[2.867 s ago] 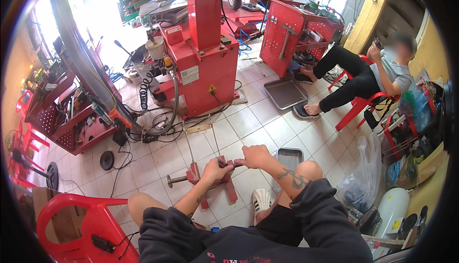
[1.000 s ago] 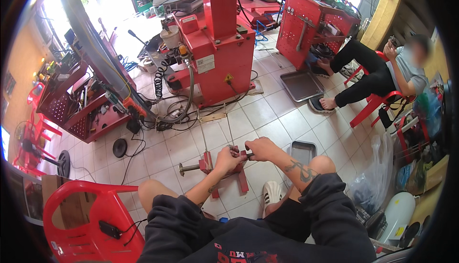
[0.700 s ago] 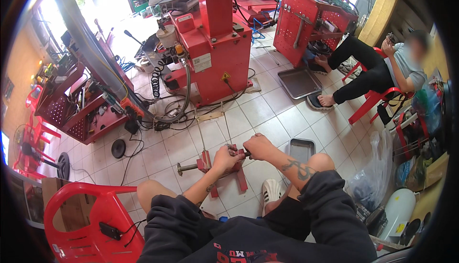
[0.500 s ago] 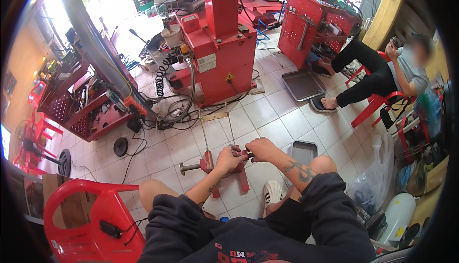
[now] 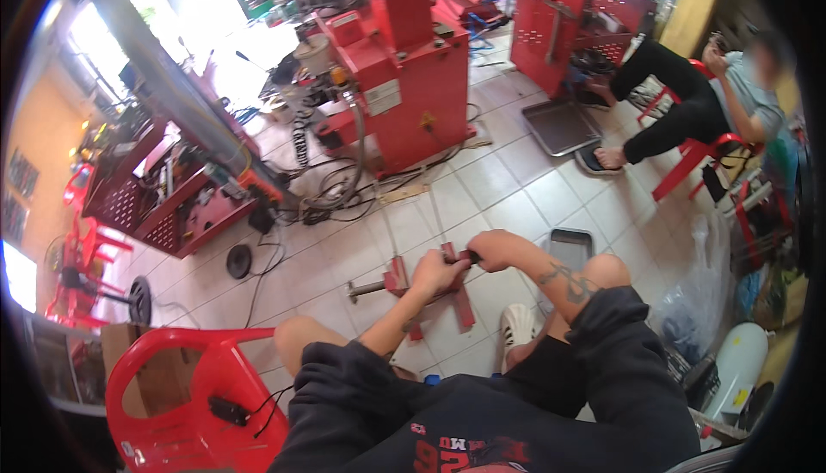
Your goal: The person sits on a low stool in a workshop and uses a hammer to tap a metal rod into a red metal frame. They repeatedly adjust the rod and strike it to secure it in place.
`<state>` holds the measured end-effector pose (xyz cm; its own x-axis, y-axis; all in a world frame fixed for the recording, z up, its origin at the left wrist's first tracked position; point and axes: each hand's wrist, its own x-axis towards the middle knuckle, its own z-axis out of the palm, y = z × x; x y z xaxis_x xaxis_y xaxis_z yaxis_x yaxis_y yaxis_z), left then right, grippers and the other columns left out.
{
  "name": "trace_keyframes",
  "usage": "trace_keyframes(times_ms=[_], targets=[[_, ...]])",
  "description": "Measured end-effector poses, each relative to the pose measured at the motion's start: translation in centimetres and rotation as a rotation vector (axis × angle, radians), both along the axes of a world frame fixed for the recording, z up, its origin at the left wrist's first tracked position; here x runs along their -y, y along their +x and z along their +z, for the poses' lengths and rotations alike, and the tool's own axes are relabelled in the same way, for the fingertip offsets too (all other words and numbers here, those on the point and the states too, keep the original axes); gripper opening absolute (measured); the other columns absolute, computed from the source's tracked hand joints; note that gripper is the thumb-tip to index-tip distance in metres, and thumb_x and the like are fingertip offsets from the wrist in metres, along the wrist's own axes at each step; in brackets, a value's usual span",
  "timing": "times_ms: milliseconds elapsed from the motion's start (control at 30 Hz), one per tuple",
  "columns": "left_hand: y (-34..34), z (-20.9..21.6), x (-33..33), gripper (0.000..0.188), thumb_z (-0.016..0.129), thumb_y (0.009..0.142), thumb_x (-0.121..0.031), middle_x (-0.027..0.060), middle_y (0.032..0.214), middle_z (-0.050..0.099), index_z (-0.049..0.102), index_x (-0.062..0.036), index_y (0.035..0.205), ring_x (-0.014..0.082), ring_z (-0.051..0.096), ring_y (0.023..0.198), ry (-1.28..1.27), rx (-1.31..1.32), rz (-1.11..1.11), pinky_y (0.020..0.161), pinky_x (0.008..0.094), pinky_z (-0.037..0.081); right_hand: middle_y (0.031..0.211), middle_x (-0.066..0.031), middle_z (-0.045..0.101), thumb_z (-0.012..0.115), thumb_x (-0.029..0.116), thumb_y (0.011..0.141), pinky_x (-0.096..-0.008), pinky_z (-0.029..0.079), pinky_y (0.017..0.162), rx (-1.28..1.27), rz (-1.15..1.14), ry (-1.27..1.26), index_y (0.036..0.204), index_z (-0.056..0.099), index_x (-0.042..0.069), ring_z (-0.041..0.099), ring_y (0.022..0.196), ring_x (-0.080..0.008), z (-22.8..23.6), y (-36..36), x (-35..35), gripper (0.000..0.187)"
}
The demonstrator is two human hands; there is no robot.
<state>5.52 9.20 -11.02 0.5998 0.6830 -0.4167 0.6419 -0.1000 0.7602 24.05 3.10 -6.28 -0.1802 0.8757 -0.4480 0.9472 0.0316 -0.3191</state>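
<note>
On the tiles between my feet stands a low red metal stand (image 5: 463, 308), with a steel screw rod (image 5: 370, 288) sticking out to its left. Both my hands are over its right part. My left hand (image 5: 437, 272) is closed, its fingertips against a short dark cylindrical piece (image 5: 470, 257); what lies inside the fingers is hidden. From the right, my right hand (image 5: 494, 250) grips the end of that dark piece, knuckles up. The two hands nearly touch. Two thin bars run from the stand away over the floor.
A red machine (image 5: 422, 103) with hoses and cables at its foot stands ahead. Red tool carts (image 5: 185, 223) flank it. Grey trays (image 5: 571, 247) lie to the right, near a seated person (image 5: 680, 103). A red chair (image 5: 194, 413) is at my left, a plastic bag (image 5: 697, 284) at my right.
The whole view has shifted, so the floor things sit further right. Both hands stay at the dark piece; my left fingers appear slightly re-set around it.
</note>
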Motion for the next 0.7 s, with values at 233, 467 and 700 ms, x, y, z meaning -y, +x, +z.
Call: trace_keyframes(times_ms=[233,467,700], targets=[[0.6,0.9,0.2,0.042,0.077,0.082,-0.041,0.0179,0.075,0.071,0.077,-0.0002,0.092,0.0265,0.070,0.070,-0.020,-0.024,0.000,0.070,0.0394,0.053,0.094,-0.0132,0.071,0.071,0.012,0.076,-0.0439,0.056,0.078,0.150,0.032,0.070,0.097,0.066,0.010,0.069,0.094,-0.0325,0.0,-0.2,0.0,0.022],[0.3,-0.1,-0.2,0.041,0.078,0.082,-0.037,0.0182,0.077,0.071,0.075,0.0025,0.093,0.0251,0.069,0.070,0.004,0.026,0.002,0.069,0.0396,0.052,0.099,-0.0101,0.073,0.073,0.016,0.077,-0.0423,0.054,0.084,0.092,0.029,0.134,0.103,0.068,0.012,0.070,0.096,-0.0277,0.9,-0.5,0.2,0.026],[0.9,1.4,0.3,0.039,0.076,0.086,-0.033,0.0160,0.079,0.073,0.076,0.0040,0.095,0.0199,0.068,0.070,0.014,-0.032,-0.017,0.069,0.0366,0.053,0.096,-0.0120,0.072,0.067,0.025,0.084,-0.0506,0.044,0.101,0.090,0.075,0.031,0.097,0.067,0.008,0.068,0.098,-0.0317,-1.4,0.4,0.5,0.021]])
